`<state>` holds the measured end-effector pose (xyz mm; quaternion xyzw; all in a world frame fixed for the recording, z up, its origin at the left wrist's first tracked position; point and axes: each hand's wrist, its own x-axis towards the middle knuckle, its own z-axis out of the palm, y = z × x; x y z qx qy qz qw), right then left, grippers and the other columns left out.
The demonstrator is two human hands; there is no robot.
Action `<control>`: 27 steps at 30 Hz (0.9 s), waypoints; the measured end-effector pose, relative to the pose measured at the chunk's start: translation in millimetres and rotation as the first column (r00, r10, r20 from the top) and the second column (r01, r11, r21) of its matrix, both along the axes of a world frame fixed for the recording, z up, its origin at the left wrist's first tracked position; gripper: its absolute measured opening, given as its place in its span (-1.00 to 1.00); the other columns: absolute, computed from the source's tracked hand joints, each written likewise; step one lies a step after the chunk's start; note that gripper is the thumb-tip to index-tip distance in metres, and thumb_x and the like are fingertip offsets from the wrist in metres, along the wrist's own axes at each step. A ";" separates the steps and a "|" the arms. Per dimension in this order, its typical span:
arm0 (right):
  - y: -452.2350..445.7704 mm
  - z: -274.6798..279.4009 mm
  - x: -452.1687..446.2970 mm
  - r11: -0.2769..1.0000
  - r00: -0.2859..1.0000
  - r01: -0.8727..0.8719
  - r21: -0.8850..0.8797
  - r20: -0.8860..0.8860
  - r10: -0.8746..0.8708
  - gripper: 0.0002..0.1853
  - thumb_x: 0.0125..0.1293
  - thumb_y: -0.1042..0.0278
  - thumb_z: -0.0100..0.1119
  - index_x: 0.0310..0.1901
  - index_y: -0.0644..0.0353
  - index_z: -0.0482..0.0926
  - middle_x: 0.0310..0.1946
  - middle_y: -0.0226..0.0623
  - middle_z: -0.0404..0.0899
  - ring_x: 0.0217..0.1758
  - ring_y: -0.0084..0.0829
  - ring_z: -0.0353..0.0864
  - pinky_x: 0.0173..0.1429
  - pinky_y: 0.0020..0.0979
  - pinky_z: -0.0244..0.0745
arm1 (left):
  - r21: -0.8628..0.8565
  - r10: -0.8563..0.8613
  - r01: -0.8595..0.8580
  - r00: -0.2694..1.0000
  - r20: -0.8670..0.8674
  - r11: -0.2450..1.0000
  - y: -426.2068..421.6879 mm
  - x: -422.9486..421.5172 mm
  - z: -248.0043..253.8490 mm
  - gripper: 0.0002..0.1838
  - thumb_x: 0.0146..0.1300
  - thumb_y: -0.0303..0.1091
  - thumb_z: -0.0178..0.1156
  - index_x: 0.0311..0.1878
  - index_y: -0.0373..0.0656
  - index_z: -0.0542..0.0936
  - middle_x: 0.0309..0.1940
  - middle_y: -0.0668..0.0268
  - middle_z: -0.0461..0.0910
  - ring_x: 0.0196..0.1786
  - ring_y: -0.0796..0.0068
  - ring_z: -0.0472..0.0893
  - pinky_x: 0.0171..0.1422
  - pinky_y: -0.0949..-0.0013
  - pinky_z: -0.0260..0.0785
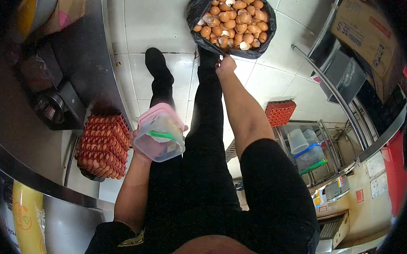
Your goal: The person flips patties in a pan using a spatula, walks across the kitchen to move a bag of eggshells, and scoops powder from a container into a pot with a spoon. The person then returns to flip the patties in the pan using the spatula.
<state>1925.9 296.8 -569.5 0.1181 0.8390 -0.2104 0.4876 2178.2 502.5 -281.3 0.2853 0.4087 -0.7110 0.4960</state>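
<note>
My left hand (140, 144) is closed around a clear plastic container (165, 150) held in front of my legs. A pink rim or lid (158, 111) sits at its far end, and a green strip (162, 135) shows across it; whether this is one piece or several nested ones I cannot tell. With my right hand (226, 66) I pinch the near edge of a black garbage bag (193, 16), its mouth wide. Cracked brown eggshells (236, 20) fill the bag, some with their white insides up. The bag stands on the floor just beyond my foot.
Stacked red trays of eggs (103, 145) stand at the left under a metal counter (106, 53). On the right, a rack holds plastic tubs (306, 148), a red egg tray (280, 113) and a cardboard box (364, 39). White tiles (158, 25) cover the floor.
</note>
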 end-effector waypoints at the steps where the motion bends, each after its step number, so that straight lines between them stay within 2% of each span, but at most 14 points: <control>1: -3.2 16.1 3.7 0.998 0.998 0.015 -0.054 -0.055 -0.018 -0.84 0.46 0.35 0.09 -0.06 0.24 0.51 -0.37 -0.28 0.50 -0.45 -0.38 0.45 -0.43 -0.28 0.32 | -0.039 0.020 -0.022 0.999 -0.038 0.999 -9.5 -0.9 5.2 0.14 -0.12 0.16 0.51 0.53 -0.11 0.28 0.38 -0.09 0.40 0.42 -0.30 0.40 0.45 -0.45 0.31; 3: -4.5 40.1 2.4 0.995 0.998 -0.005 -0.095 -0.065 -0.001 -0.82 0.45 0.35 0.05 -0.03 0.23 0.50 -0.30 -0.29 0.51 -0.37 -0.39 0.47 -0.38 -0.28 0.34 | -0.085 0.038 -0.045 0.996 -0.079 0.995 -13.7 -0.7 9.7 0.14 -0.12 0.16 0.50 0.53 -0.12 0.28 0.39 -0.08 0.39 0.43 -0.30 0.39 0.46 -0.46 0.29; 5: -11.6 76.0 3.7 0.977 0.998 0.049 -0.210 0.042 -0.041 -0.79 0.46 0.34 0.04 0.04 0.19 0.49 -0.02 -0.26 0.48 -0.04 -0.30 0.44 -0.08 -0.12 0.34 | -0.056 0.001 0.000 1.000 0.026 0.998 -4.0 -1.9 5.4 0.05 0.03 0.34 0.34 0.53 -0.04 0.31 0.44 -0.05 0.38 0.46 -0.40 0.33 0.49 -0.41 0.23; 6: -15.1 93.3 6.0 0.975 0.995 0.082 -0.207 0.074 -0.068 -0.80 0.47 0.34 0.00 0.04 0.17 0.46 0.01 -0.26 0.44 0.02 -0.29 0.38 -0.02 -0.10 0.33 | -0.047 -0.011 0.014 0.998 0.061 0.999 -0.9 -1.9 3.8 0.03 0.09 0.40 0.29 0.53 -0.01 0.33 0.45 -0.04 0.37 0.46 -0.43 0.31 0.50 -0.39 0.22; 8: -24.2 133.8 14.1 0.966 0.989 0.110 -0.234 0.121 -0.083 -0.84 0.47 0.34 -0.01 0.00 0.14 0.45 -0.08 -0.29 0.43 -0.06 -0.32 0.41 -0.06 -0.15 0.36 | -0.097 -0.030 0.030 1.000 0.003 0.995 -4.6 -1.1 4.7 0.16 -0.09 0.36 0.43 0.55 -0.05 0.30 0.46 -0.15 0.34 0.46 -0.49 0.29 0.48 -0.39 0.24; 12: -50.1 205.1 26.8 0.911 0.988 0.110 -0.398 0.144 -0.057 -0.92 0.43 0.40 0.04 -0.10 0.13 0.42 -0.23 -0.36 0.49 -0.19 -0.43 0.48 -0.17 -0.24 0.38 | -0.169 -0.043 0.041 0.999 -0.011 0.985 -36.2 -3.0 22.7 0.20 -0.11 0.31 0.47 0.56 -0.12 0.27 0.44 -0.30 0.31 0.44 -0.45 0.34 0.45 -0.34 0.31; 15: -60.5 247.8 32.8 0.889 0.987 0.104 -0.446 0.153 -0.038 -0.91 0.42 0.38 0.02 -0.10 0.13 0.42 -0.27 -0.36 0.47 -0.20 -0.41 0.51 -0.18 -0.22 0.41 | -0.220 -0.074 0.070 0.997 -0.011 0.973 -49.1 -3.8 28.2 0.22 -0.12 0.29 0.48 0.56 -0.19 0.24 0.40 -0.45 0.28 0.39 -0.43 0.42 0.38 -0.30 0.40; 17: -51.9 246.9 23.5 0.948 0.989 0.069 -0.312 0.147 -0.024 -0.86 0.41 0.33 0.02 -0.08 0.15 0.44 -0.23 -0.33 0.47 -0.19 -0.39 0.52 -0.20 -0.21 0.43 | -0.247 -0.019 -0.010 0.993 -0.117 0.969 -48.5 -5.0 25.8 0.19 -0.11 0.18 0.43 0.59 -0.10 0.15 0.40 -0.32 0.29 0.45 -0.45 0.32 0.47 -0.45 0.26; 21: -41.1 213.4 -10.6 0.984 0.974 -0.177 0.036 0.154 0.169 -0.69 0.41 0.19 0.03 0.05 0.19 0.49 -0.06 -0.30 0.54 -0.20 -0.33 0.53 -0.13 -0.18 0.42 | -0.286 -0.065 0.029 0.991 -0.118 0.958 -64.0 -9.8 30.6 0.20 -0.12 0.19 0.44 0.59 -0.09 0.15 0.40 -0.35 0.29 0.46 -0.44 0.31 0.45 -0.44 0.28; 22: -38.0 200.2 -27.4 0.950 0.929 -0.312 0.024 0.216 0.299 -0.43 0.43 -0.01 0.07 0.33 0.19 0.38 0.24 -0.17 0.41 0.18 -0.04 0.45 0.17 0.04 0.36 | -0.299 -0.048 0.008 0.991 -0.125 0.954 -63.4 -12.6 29.9 0.20 -0.11 0.21 0.44 0.59 -0.09 0.16 0.40 -0.35 0.29 0.47 -0.44 0.31 0.45 -0.43 0.29; 23: -49.5 199.4 -32.5 0.950 0.929 -0.312 0.021 0.215 0.300 -0.43 0.43 -0.01 0.07 0.33 0.19 0.38 0.24 -0.17 0.41 0.18 -0.04 0.45 0.17 0.04 0.36 | -0.310 -0.030 -0.012 0.991 -0.129 0.951 -62.8 -14.6 28.2 0.20 -0.11 0.22 0.44 0.59 -0.08 0.17 0.41 -0.36 0.28 0.47 -0.44 0.30 0.45 -0.41 0.29; 25: -73.9 192.9 -43.2 0.903 0.914 -0.404 0.147 0.031 0.404 -0.09 0.26 -0.23 0.27 0.48 0.21 0.24 0.44 -0.01 0.23 0.40 0.15 0.32 0.41 0.12 0.25 | -0.318 -0.033 -0.011 0.990 -0.134 0.948 -60.8 -16.1 23.9 0.20 -0.11 0.23 0.43 0.59 -0.08 0.17 0.40 -0.37 0.29 0.47 -0.44 0.30 0.45 -0.41 0.30; 26: -84.7 177.9 -55.9 0.854 0.823 -0.495 0.160 -0.229 0.520 0.07 0.13 -0.29 0.38 0.54 0.17 0.17 0.47 0.13 0.16 0.48 0.20 0.23 0.47 0.16 0.22 | -0.317 -0.035 -0.011 0.990 -0.138 0.949 -59.4 -17.5 23.6 0.20 -0.11 0.24 0.43 0.59 -0.08 0.18 0.40 -0.37 0.29 0.47 -0.44 0.30 0.45 -0.40 0.30; 27: -95.8 161.4 -69.6 0.796 0.658 -0.572 0.200 -0.468 0.590 0.23 -0.01 -0.34 0.48 0.59 0.14 0.11 0.50 0.27 0.09 0.56 0.24 0.14 0.52 0.21 0.18 | -0.315 -0.036 -0.010 0.989 -0.141 0.949 -58.0 -18.9 23.3 0.20 -0.10 0.25 0.43 0.59 -0.08 0.18 0.40 -0.37 0.29 0.48 -0.44 0.30 0.45 -0.40 0.30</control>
